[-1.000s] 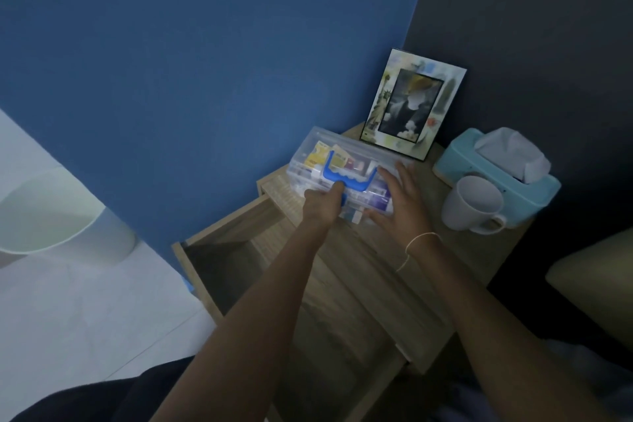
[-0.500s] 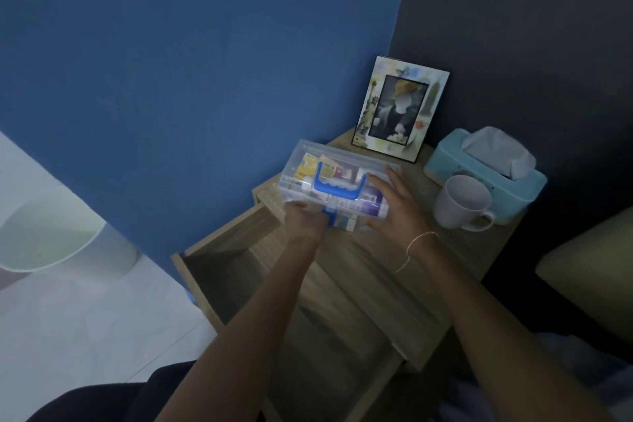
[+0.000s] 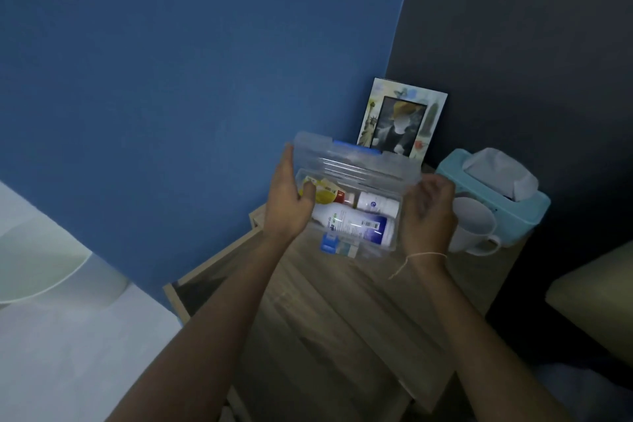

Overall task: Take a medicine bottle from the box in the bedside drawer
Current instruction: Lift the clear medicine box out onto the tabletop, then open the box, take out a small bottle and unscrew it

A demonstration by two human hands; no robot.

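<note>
The clear plastic box (image 3: 346,212) sits on the bedside worktop (image 3: 342,284) above the open drawer (image 3: 205,288), its lid (image 3: 356,161) tipped up, and inside lies a white medicine bottle (image 3: 356,226) on its side, long axis running left to right, with its left end hidden behind the left hand (image 3: 287,205). That hand grips the box's left end, thumb inside, while the right hand (image 3: 428,212) curls loosely around the right end. A smaller white bottle (image 3: 376,204) lies behind; labels blur in the dim light.

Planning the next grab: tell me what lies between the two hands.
In the head view, the open clear plastic box sits between the left hand and right hand, holding a large white medicine bottle and a smaller white bottle.
</note>
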